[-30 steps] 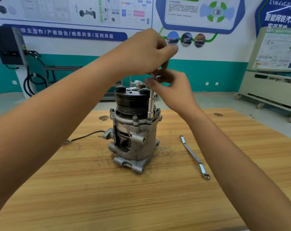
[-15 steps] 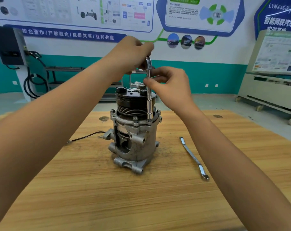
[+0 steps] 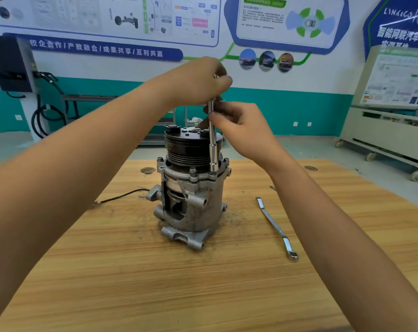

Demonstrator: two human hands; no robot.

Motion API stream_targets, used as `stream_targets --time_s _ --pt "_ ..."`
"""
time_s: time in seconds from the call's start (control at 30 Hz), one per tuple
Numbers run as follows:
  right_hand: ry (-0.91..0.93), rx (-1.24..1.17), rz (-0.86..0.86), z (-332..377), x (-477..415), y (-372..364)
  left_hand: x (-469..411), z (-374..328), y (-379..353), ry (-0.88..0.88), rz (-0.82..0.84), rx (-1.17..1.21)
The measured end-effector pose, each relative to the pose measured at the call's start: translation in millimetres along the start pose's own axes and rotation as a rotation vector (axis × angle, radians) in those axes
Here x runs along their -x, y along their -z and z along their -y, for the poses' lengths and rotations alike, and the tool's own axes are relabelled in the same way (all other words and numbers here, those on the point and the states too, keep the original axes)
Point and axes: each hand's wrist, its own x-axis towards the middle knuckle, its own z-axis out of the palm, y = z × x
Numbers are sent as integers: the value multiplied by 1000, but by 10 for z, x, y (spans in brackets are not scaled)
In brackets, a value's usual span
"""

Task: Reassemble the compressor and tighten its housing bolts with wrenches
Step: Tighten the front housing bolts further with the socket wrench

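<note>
While the left hand (image 3: 198, 80) grips the socket wrench (image 3: 212, 144) on the compressor (image 3: 191, 202), the right hand (image 3: 244, 130) pinches its shaft

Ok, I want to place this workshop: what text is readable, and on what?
"校企合作 / 产教融合 / 成果共享 / 互利共赢": blue wall banner.
"LYNK&CO", "智能网联汽车": blue sign; line below cut off.
Too small: print on wall posters, display board.
None readable on compressor, socket wrench, ring spanner.
</note>
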Motion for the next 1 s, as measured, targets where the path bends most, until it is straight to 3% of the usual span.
stream_targets --time_s 0.07,0.13,0.27,0.4,0.47,0.57,0.7,0.77,0.9,1.0 --pt "-8 40 -35 10 -10 -21 11 -48 16 -23 -90 -390" --pt "12 119 -124 15 -18 -64 38 -107 21 -79 -167 -430" --pt "70 192 -245 6 5 -30 98 -140 24 -182 -128 -154" --pt "-10 84 -15 -55 56 51 226 -136 -98 -60 -28 333" --pt "-45 44 70 -84 70 56 232 -159 -213 18 -97 585" --pt "-27 -55 79 -88 81 64 200 -200 -316 61 -208 851" --pt "17 -131 49 -42 96 35 179 -138 -301 82 -90 1161" --pt "1 -125 -24 -28 96 9 161 -81 -259 65 -49 1110" --pt "-11 5 -199 -46 89 -10 137 51 -194 181 -159 743" --pt "8 78 -253 -46 87 -57 173 101 -194 220 -112 948"
